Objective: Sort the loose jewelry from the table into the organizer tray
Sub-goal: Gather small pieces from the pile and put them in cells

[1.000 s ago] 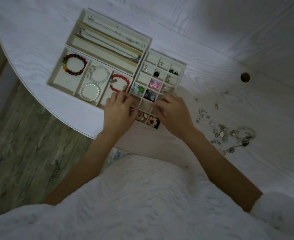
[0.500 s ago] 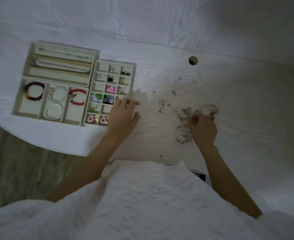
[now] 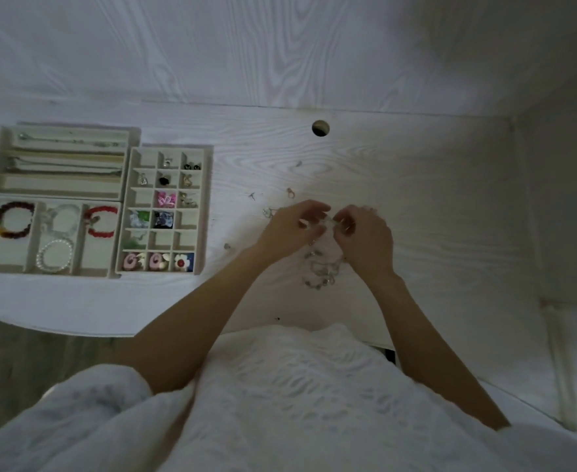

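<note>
The left hand (image 3: 288,229) has left the organizer tray (image 3: 205,212) and joined the right hand (image 3: 362,236) over the loose jewelry (image 3: 321,267). Both sets of fingers curl together, pinching a small pale piece between them, too blurred to name. The heap lies on the desk (image 3: 433,199) at six o'clock of the hands; the tray sits well apart at nine o'clock. These pieces look light, slippery and tangle-prone: best taken singly by the ring or hook.

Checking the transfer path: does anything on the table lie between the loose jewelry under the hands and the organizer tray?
Nothing large does. Between the jewelry pile and the grid tray lies bare table, with only a few tiny stray pieces scattered there.
</note>
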Available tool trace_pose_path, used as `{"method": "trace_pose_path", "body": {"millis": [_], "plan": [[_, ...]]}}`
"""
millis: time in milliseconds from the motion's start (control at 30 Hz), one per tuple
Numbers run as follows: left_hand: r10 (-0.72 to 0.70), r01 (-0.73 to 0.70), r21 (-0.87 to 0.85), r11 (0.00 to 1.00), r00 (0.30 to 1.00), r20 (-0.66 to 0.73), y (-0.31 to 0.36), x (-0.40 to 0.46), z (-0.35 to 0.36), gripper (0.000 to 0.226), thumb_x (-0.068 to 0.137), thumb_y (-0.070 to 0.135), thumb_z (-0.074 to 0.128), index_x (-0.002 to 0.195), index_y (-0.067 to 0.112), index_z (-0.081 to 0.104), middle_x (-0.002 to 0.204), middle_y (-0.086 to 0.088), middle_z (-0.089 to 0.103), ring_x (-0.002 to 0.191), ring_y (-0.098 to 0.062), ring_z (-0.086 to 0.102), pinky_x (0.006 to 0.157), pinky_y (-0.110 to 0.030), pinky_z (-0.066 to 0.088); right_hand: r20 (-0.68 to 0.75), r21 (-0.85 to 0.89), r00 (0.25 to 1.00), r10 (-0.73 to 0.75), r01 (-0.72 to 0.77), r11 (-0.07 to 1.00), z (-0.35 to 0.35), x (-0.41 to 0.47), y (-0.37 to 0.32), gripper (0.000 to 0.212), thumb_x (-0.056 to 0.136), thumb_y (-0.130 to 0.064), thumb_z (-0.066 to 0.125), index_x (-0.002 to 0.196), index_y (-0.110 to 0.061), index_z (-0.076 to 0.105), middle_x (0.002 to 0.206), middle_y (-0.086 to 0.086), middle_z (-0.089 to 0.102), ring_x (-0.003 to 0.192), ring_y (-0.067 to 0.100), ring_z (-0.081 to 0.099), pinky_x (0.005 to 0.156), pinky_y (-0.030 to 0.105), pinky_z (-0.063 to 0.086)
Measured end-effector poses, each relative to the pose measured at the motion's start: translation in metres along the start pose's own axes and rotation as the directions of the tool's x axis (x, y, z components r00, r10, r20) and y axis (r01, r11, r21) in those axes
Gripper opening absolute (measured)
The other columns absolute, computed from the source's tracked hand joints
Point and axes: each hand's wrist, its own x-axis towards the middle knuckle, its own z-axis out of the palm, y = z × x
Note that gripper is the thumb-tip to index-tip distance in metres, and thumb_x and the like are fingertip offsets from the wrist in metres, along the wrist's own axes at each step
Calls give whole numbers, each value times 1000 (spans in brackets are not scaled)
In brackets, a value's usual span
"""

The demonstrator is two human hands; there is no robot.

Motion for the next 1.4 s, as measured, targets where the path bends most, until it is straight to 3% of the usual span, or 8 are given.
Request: {"method": "trace_pose_path", "body": {"millis": [267,500,667,833,967,1100,1267,1400], "plan": [[-70,79,82,993,992,-104,-15,-18,-7,11,86,20,69,91,12,64,80,8,65,74,-5,62,74,-22,51,112,-58,979,-169,177,983,21,5,-3,16,82,-15,66,98,-15,69,86,6,59,81,21,54,67,28,40],[-57,98,148,984,963,-262,-25,-48,-8,16,82,27,72,91,14,68,81,6,69,72,-4,62,67,-16,49,334,344,942,34,-155,926,39,1,-30,10,91,-22,58,100,-16,60,89,4,71,77,12,67,71,28,55],[-95,167,169,971,925,-367,-42,-70,-23,30,80,16,73,108,15,63,105,3,65,89,-7,56,79,-23,48,452,191,861,-232,161,968,50,1,-42,18,90,-15,56,107,-15,48,80,-1,64,66,14,61,60,32,50],[-141,103,-171,980,964,-227,-55,-107,-67,31,88,11,64,119,15,61,114,1,66,103,-4,59,91,-17,44,567,252,670,-479,413,875,49,0,-102,22,87,-17,62,96,-21,43,78,-9,60,61,1,52,56,21,41],[-238,107,-311,944,874,-423,-68,-135,-110,15,87,14,66,102,17,68,86,-1,71,78,-14,67,74,-28,54,500,277,704,-504,421,864,70,3,-151,12,83,-20,67,83,-17,55,69,-13,55,59,2,51,53,15,38],[-360,198,-342,918,778,-516,-93,-157,-154,17,84,13,71,100,19,68,84,3,69,70,-10,66,74,-32,57,440,297,752,-490,394,870,117,5,-192,4,81,-7,66,83,-10,64,76,-1,64,68,12,58,66,28,51],[-426,292,-314,903,694,-581,-112,-164,-180,16,86,14,66,101,22,67,85,5,68,70,1,64,69,-15,51,427,258,764,-483,409,875,156,3,-222,10,82,1,61,88,-5,65,84,6,66,76,17,61,71,31,52],[-426,339,-258,904,681,-595,-117,-169,-183,28,88,9,61,116,14,64,105,3,68,97,-5,64,81,-6,45,455,197,748,-484,445,873,174,1,-232,10,81,1,62,87,-7,64,88,6,64,78,17,59,70,35,52]]}}
